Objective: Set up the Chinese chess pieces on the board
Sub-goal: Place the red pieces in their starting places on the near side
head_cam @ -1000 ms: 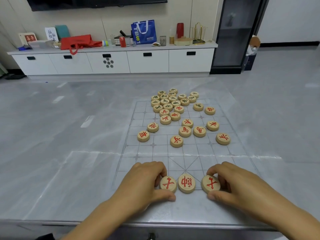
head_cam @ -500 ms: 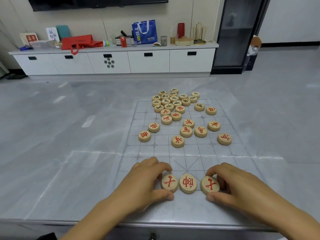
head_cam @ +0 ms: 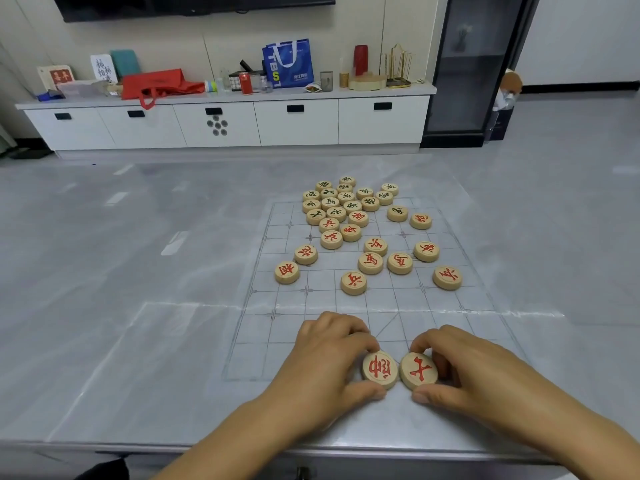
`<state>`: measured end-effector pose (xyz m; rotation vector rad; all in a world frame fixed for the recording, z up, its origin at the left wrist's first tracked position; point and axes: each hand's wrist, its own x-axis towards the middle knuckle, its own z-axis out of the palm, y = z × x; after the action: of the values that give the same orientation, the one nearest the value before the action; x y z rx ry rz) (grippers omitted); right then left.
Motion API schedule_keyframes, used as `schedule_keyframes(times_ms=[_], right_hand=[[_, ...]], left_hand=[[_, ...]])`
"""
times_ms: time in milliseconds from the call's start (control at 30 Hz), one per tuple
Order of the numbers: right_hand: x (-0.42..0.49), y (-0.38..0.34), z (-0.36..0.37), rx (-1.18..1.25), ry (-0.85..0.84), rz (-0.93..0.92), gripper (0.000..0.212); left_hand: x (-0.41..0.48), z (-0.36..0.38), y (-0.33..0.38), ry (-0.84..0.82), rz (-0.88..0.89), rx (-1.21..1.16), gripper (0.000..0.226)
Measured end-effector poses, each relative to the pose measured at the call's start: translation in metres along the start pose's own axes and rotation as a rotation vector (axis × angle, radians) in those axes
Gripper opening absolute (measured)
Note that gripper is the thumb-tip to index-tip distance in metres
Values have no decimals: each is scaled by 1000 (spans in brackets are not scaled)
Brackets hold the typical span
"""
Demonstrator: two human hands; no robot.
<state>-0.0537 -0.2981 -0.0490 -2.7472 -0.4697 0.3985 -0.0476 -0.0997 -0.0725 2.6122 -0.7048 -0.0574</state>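
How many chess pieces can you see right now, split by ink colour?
red-inked pieces: 15
dark-inked pieces: 16
Total: 31 in view; the left hand may cover another.

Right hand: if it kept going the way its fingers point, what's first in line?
Past the piece the right hand pinches, the neighbouring piece, which looks to touch it; then the left hand.

Even bright light, wide-angle edge bending
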Motion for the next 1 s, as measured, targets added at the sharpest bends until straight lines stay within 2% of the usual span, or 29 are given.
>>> schedule_keyframes(times_ms=[133,233,300,533,1000], right_hand=[[0,2,1,-5,7,-6,38],[-1,3,3,-6,20,-10,39],[-1,4,3,-5,23,-11,41],[0,3,4,-27,22,-10,44],[0,6,4,1,20,-14,37]], left_hand=[[-1,-1,0,-33,-16,-9,52],[-2,-9,-2,-68,-58,-20,70],[-3,-21,-9,-99,-101,-35,74],[-9,-32,-24,-163,-125,-62,43],[-10,-28,-20,-159,-117,-44,42]])
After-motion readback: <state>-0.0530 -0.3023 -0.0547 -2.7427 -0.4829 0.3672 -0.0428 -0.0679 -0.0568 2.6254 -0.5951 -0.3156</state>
